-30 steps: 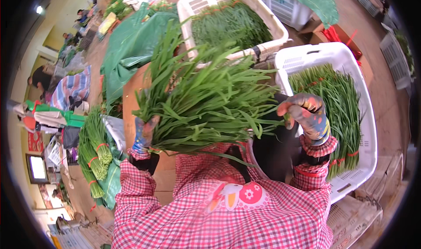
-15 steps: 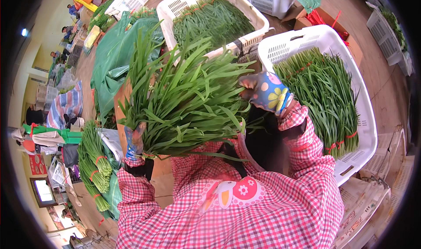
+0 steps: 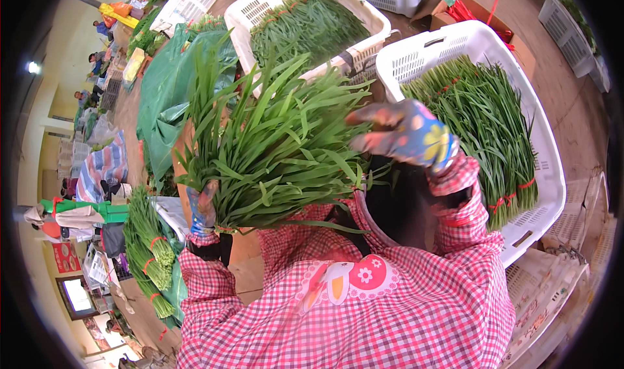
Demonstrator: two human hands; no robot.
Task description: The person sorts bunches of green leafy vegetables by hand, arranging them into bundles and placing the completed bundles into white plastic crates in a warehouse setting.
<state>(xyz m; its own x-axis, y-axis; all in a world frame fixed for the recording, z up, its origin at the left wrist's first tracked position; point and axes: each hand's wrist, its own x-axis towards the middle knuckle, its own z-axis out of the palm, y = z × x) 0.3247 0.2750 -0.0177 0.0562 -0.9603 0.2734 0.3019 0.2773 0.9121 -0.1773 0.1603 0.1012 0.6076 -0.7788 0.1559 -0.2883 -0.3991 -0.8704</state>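
Note:
A big loose bunch of leafy green chives [image 3: 279, 154] spreads out in front of my chest. My left hand [image 3: 202, 211], in a patterned glove, is closed round its left end, and the leaves hide part of the fingers. My right hand [image 3: 409, 135], gloved in blue with a flower pattern, hovers just right of the leaf tips. Its fingers are parted and slightly blurred, with nothing between them. Close on the right stands a white crate [image 3: 552, 187] with chives [image 3: 478, 135] tied in bundles by red bands.
Another white crate [image 3: 237, 18] of chives stands ahead, beside a green sheet [image 3: 162, 102]. To the left lie tied bundles [image 3: 146, 252] of green stalks. A cardboard box [image 3: 523, 57] with red strips sits behind the right crate. Stacked crates [image 3: 552, 291] stand at lower right.
My right hand has moved right and a little back from the leaves, its fingers now more spread. My left hand keeps its hold on the chives. The view has shifted slightly.

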